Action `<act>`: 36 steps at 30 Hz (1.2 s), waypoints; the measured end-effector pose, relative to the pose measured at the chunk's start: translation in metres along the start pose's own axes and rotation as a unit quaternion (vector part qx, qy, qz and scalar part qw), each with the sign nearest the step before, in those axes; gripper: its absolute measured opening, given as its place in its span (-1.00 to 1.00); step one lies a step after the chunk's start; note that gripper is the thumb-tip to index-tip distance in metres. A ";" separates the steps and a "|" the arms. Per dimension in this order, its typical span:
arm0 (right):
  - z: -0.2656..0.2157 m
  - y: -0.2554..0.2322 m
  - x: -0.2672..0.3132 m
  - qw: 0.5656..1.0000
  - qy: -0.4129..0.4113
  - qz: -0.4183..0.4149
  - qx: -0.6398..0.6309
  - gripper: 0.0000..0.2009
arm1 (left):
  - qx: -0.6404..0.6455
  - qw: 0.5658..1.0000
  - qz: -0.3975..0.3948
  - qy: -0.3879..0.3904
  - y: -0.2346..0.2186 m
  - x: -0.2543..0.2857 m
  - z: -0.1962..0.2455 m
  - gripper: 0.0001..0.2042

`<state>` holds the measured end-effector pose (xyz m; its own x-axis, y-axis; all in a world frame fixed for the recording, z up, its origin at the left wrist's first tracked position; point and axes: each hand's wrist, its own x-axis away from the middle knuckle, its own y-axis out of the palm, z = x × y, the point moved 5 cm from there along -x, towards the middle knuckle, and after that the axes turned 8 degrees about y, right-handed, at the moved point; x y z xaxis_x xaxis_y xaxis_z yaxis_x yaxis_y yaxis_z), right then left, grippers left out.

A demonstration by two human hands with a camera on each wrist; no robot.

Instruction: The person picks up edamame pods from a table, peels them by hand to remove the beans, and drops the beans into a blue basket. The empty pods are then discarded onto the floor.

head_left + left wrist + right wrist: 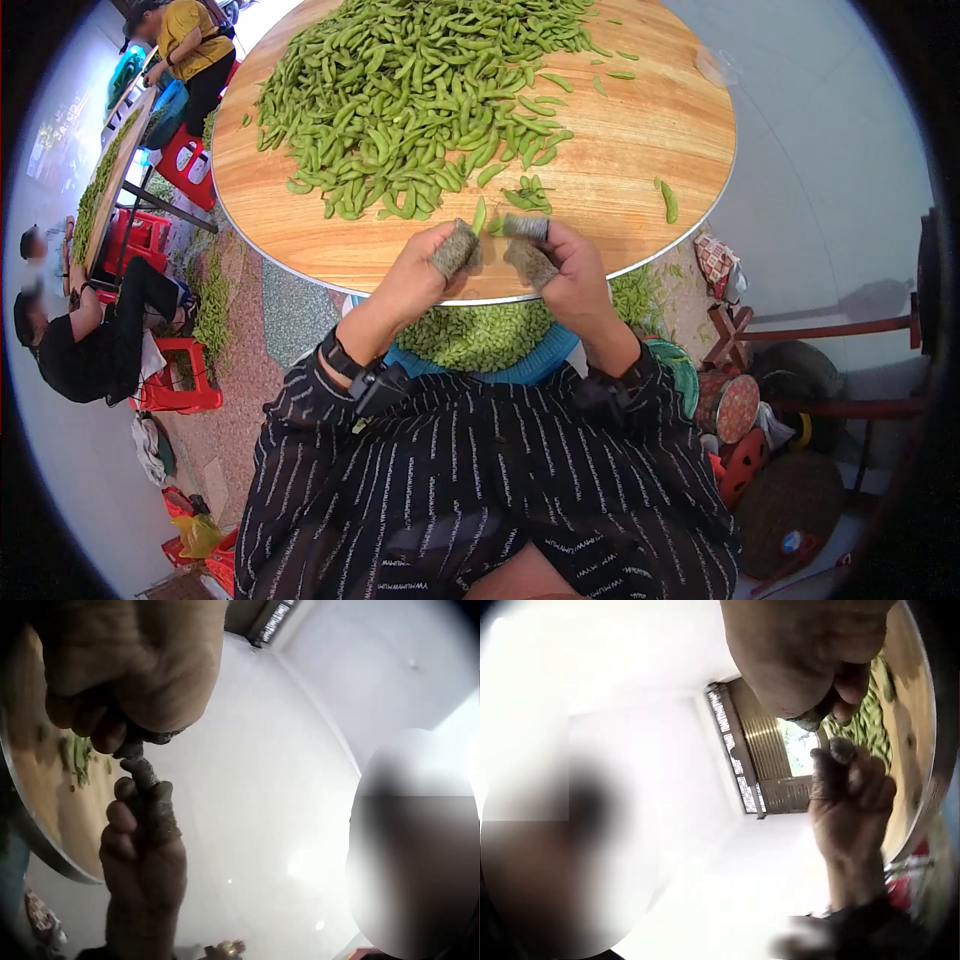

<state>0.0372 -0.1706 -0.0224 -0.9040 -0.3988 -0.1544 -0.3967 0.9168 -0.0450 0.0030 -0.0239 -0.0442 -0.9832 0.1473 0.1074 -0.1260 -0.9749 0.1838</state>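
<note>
Near the table's front edge, my left hand (415, 272) pinches a green soybean pod (479, 214) upright at its wrapped thumb and finger. My right hand (577, 275) faces it closely, with grey wrapping on thumb and index finger and the other fingers curled. I cannot tell whether this hand holds anything. Just beyond it lies a small group of pods (529, 195). In the left wrist view the right hand (144, 862) comes up to the left one; in the right wrist view the left hand (853, 825) shows curled fingers.
A large heap of soybean pods (400, 90) covers the far part of the round wooden table (640, 130). Below its edge, a blue basin (555, 358) holds shelled beans (470, 338). Red stools (185, 165) and two people are at left; a wooden rack (730, 335) stands at right.
</note>
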 end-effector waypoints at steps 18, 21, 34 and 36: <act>0.004 0.015 0.020 0.948 0.206 -0.139 -0.197 -0.91 | -0.441 0.863 -0.065 0.237 0.022 0.019 0.025 -0.91; 0.009 0.016 0.022 0.945 0.212 -0.133 -0.210 -0.91 | -0.370 0.891 -0.073 0.253 0.026 0.017 0.023 -0.89; 0.017 0.021 0.023 0.958 0.163 -0.115 -0.207 -0.94 | -0.449 0.795 0.018 0.407 0.023 0.025 0.018 -0.84; 0.015 0.025 0.024 0.964 0.145 -0.129 -0.181 -0.94 | -0.292 0.892 0.042 0.343 0.020 0.023 0.007 -0.85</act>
<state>0.0082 -0.1573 -0.0419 -0.7542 -0.6490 0.0999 -0.5961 0.7406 0.3103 -0.0213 -0.0388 -0.0317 -0.8165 0.1286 -0.5629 0.1008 -0.9282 -0.3582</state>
